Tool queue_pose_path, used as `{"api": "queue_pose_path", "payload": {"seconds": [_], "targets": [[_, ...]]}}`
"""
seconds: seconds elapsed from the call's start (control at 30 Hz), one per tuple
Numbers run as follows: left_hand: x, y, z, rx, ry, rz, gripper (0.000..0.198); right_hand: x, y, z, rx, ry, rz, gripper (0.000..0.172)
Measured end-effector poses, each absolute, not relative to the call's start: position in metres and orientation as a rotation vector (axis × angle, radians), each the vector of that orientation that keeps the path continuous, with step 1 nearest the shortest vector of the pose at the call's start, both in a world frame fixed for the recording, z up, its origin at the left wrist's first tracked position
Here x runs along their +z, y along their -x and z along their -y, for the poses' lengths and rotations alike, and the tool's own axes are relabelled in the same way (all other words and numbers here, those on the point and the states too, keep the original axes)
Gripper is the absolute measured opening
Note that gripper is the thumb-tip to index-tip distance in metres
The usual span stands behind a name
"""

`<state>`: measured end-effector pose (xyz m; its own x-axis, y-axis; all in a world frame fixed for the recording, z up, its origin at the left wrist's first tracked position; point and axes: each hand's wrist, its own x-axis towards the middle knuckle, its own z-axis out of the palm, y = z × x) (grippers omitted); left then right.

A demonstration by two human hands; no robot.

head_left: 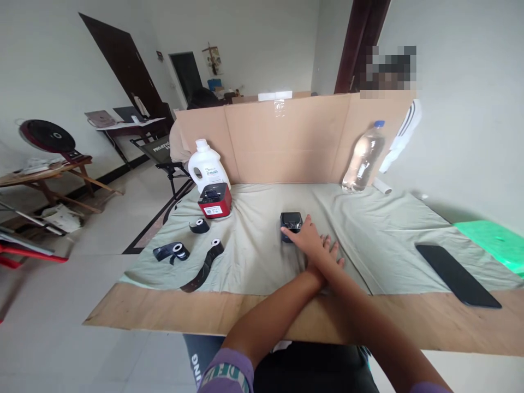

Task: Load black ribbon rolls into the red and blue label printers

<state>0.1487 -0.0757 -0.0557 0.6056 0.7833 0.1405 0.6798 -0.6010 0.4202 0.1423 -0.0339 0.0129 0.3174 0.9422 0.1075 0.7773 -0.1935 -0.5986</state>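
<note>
My forearms cross, right over left. Around the near end of a small dark box-shaped device (291, 218) with a glossy top, my right hand (305, 238) is closed, thumb at its left side and a finger at its right. Partly hidden under my right forearm, my left hand (333, 254) lies on the cloth with fingers spread, holding nothing. To the left are a black roll (199, 225), another dark roll (172, 251) and a partly unwound dark strip roll (207, 265). Behind them sits a red and black box-shaped device (215, 202) with a white label.
A white jug (208, 166) stands at the back left; a clear bottle with a blue cap (364, 158) leans at the back right. Cardboard (286, 142) walls the far edge. A black phone (456, 275) lies right, near a green stool (491, 243). People sit beyond the cardboard.
</note>
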Motion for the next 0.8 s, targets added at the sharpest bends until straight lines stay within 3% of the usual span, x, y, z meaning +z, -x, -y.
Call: {"api": "queue_pose_path", "payload": {"seconds": [0.2,0.33,0.37,0.5,0.57,0.67,0.8], "targets": [[-0.032,-0.157,0.089,0.549,-2.51,-1.147,0.067,0.009,-0.202,0.005,0.515,1.82,1.473,0.07],[-0.015,-0.125,0.101,0.598,-2.474,-1.028,0.033,-0.006,-0.211,-0.017,0.794,1.61,1.435,0.051],[-0.01,-0.11,0.1,0.62,-2.47,-0.998,0.025,-0.011,-0.211,-0.02,0.828,1.548,1.431,0.049],[0.012,-0.037,0.064,1.039,-2.394,-0.833,0.023,-0.031,-0.207,-0.021,0.663,1.385,1.505,0.047],[0.021,-0.011,0.029,1.195,-2.159,-1.084,0.023,-0.039,-0.205,-0.02,0.576,1.379,1.543,0.048],[0.024,0.004,-0.021,0.996,-1.585,-1.419,0.018,-0.046,-0.204,-0.021,0.513,1.385,1.59,0.054],[0.011,0.0,-0.05,0.734,-1.388,-1.37,0.03,-0.048,-0.203,-0.019,0.509,1.393,1.632,0.056]]}}
